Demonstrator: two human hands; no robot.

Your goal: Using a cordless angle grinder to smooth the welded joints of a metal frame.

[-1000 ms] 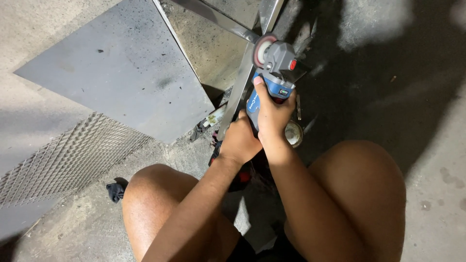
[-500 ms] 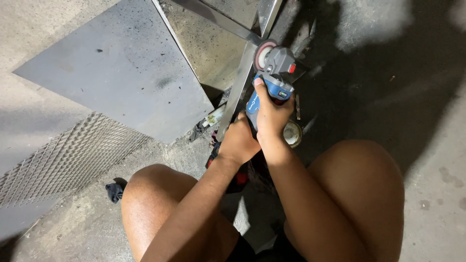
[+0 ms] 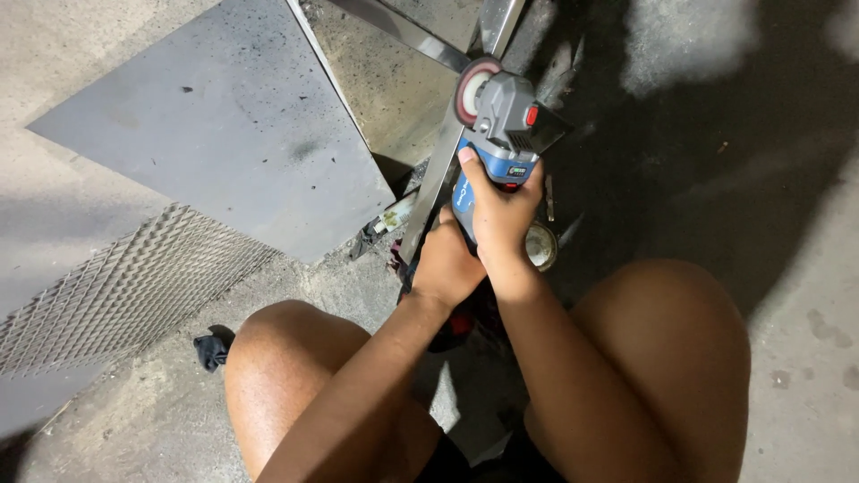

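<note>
Both my hands grip a blue and grey angle grinder [image 3: 507, 121] above the floor. My right hand [image 3: 501, 210] wraps the blue body just behind the grey head. My left hand [image 3: 445, 261] holds the rear of the tool, lower down and partly hidden behind the right one. The grinder's reddish disc [image 3: 470, 89] rests against a long shiny metal bar [image 3: 438, 174] that runs diagonally upward. A second metal bar [image 3: 398, 29] crosses it near the top.
A dark flat metal sheet [image 3: 215, 134] lies at the left, with expanded metal mesh [image 3: 116, 286] below it. A round tape roll [image 3: 542, 246] sits beside my right hand. A small dark rag [image 3: 213, 349] lies by my left knee [image 3: 277, 358]. Concrete floor surrounds everything.
The grinder and both hands have shifted very slightly up along the metal bar. The grip on the tool is unchanged.
</note>
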